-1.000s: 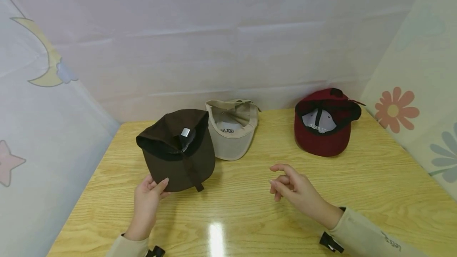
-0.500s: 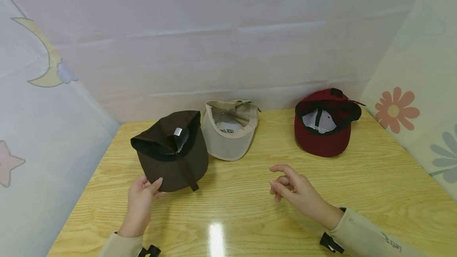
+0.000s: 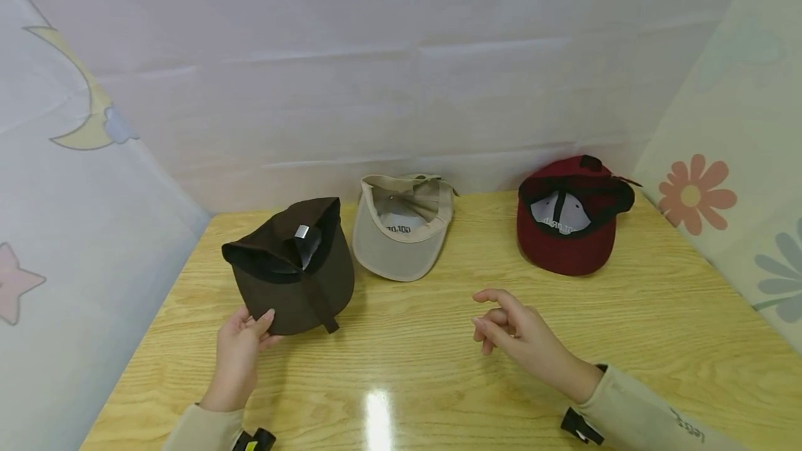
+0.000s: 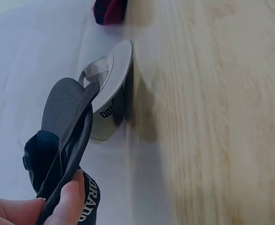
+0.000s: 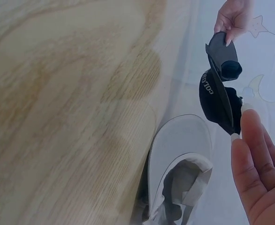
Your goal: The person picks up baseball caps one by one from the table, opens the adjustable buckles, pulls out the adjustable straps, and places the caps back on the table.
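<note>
My left hand [image 3: 237, 350] pinches the brim of a dark brown baseball cap [image 3: 291, 298] between thumb and fingers. The cap's open underside faces up toward me, its loose strap hanging over the brim, with a silver buckle [image 3: 302, 232] showing. In the left wrist view, white lettering [image 4: 90, 197] runs along the crown's front. To the right of it, a beige baseball cap [image 3: 396, 256] lies upside down on the table. My right hand [image 3: 516, 333] hovers over the table, fingers loosely bent and holding nothing. A dark red baseball cap [image 3: 567, 256] lies upside down beyond it.
The wooden table [image 3: 432, 367] ends at the back against a pale cloth backdrop [image 3: 401, 89]. Side panels with a moon [image 3: 94, 127] at left and a flower [image 3: 692, 193] at right flank it. Black straps sit on both wrists.
My left hand has shifted left and slightly down with the brown cap, uncovering more of the beige cap. The right hand has stayed in place.
</note>
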Demonstrator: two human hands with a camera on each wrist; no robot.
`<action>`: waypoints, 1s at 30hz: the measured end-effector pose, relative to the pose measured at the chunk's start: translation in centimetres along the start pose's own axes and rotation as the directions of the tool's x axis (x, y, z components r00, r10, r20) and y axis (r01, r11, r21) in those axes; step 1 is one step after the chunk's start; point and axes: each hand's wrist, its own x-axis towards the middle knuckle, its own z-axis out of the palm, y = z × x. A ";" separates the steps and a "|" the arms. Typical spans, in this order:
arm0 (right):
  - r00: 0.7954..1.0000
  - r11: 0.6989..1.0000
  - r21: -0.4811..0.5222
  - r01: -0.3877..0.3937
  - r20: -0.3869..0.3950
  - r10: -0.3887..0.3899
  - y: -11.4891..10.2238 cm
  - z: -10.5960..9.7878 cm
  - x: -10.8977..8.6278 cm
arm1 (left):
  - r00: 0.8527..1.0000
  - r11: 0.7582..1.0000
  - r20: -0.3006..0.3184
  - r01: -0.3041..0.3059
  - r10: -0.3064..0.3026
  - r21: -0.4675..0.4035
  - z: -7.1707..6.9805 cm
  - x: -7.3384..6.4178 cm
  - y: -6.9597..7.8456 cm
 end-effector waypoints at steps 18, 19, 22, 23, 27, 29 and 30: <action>0.999 0.999 -0.010 0.038 0.027 -0.038 -0.2 -0.1 -0.2 | 0.999 0.999 0.012 0.035 -0.035 0.008 -0.1 1.0 -0.3; 0.999 0.999 -0.011 0.039 0.029 -0.039 -0.1 -0.1 -0.2 | 0.999 0.999 0.011 0.035 -0.035 0.013 -0.1 1.1 -0.2; 0.999 0.999 -0.019 0.035 0.030 -0.034 -0.1 0.0 -0.2 | 1.000 0.999 0.004 0.026 -0.026 0.025 -0.1 1.2 -0.1; 0.999 0.999 -0.021 0.033 0.031 -0.033 -0.1 0.0 -0.2 | 1.000 0.999 0.000 0.025 -0.025 0.029 -0.2 1.3 -0.1; 0.999 0.999 -0.022 0.033 0.032 -0.032 -0.1 -0.1 -0.2 | 1.000 1.000 0.004 0.015 -0.015 0.025 -0.3 1.7 0.0; 0.999 0.999 -0.021 0.029 0.032 -0.029 -0.1 -0.1 -0.2 | 1.000 1.000 0.007 0.008 -0.008 0.027 -0.5 1.9 0.1; 0.999 0.999 -0.021 0.027 0.032 -0.027 -0.1 -0.1 -0.3 | 1.000 1.000 0.009 0.004 -0.004 0.024 -0.5 2.0 0.1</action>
